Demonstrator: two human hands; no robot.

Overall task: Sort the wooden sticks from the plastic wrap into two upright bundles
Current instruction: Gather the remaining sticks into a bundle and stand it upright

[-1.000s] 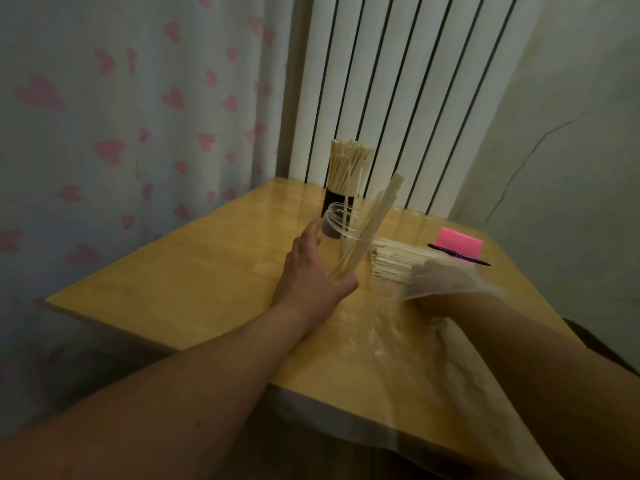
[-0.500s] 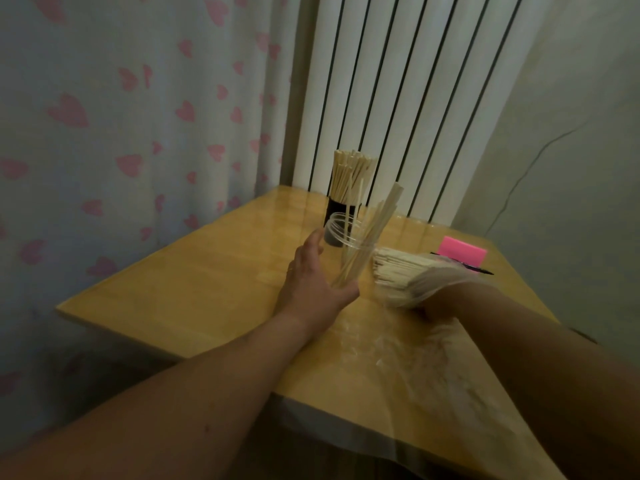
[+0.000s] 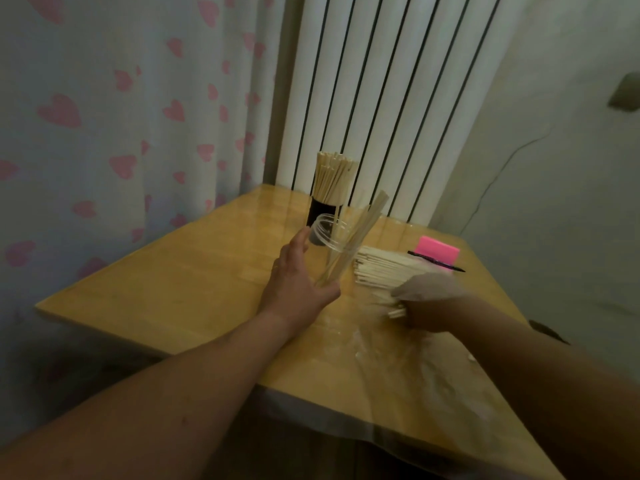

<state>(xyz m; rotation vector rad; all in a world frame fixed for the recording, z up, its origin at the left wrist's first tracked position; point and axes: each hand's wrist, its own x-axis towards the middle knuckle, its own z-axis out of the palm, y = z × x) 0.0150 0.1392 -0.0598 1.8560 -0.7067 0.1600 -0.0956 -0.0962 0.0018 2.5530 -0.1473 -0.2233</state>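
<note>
A pale curtain printed with pink hearts (image 3: 104,116) hangs along the left, behind the light wooden table (image 3: 173,289). The left hand (image 3: 294,278) reaches in over the table and grips a clear plastic cup (image 3: 332,244), thumb on the near side and fingers round the far side. A few long wooden sticks (image 3: 367,221) lean in the cup, their tops pointing up and to the right. Just behind the cup stands a black cylindrical holder (image 3: 320,211) packed with an upright bundle of sticks (image 3: 334,178), in front of a white ribbed radiator (image 3: 381,81). Right of the cup, a loose pile of pale wooden sticks (image 3: 384,268) lies flat on the table. The right hand (image 3: 426,299), somewhat blurred, closes its fingers on the near end of that pile. Thin clear plastic wrap (image 3: 398,358) is draped over its knuckles and trails toward the table's near edge. Beyond the pile lies a pink rectangular pad (image 3: 438,251), with a thin black pen (image 3: 436,265) across its near edge.
</note>
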